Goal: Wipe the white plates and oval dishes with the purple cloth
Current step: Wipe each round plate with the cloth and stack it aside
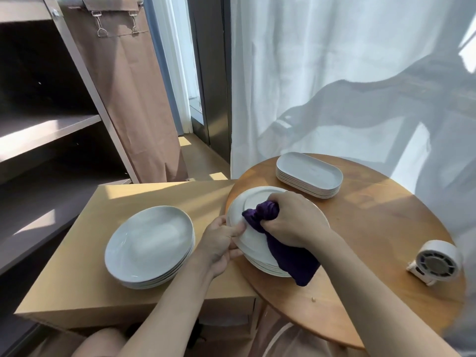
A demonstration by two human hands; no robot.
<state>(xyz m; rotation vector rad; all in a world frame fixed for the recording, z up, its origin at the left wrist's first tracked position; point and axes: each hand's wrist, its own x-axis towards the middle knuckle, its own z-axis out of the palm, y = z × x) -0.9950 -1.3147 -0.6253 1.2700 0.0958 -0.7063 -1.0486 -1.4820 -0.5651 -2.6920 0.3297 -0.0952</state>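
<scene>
A stack of white round plates rests at the near left edge of the round wooden table. The top plate lies upside down, its foot ring showing. My right hand grips the bunched purple cloth and presses it on that plate; the cloth's tail hangs over the stack's near rim. My left hand pinches the left rim of the top plate. A second stack of white round plates sits on the light wooden cabinet top. A stack of white oval dishes stands at the table's far side.
A small white fan lies on the table's right side. The light wooden cabinet top adjoins the table on the left. White curtains hang behind the table. Dark shelves stand at far left.
</scene>
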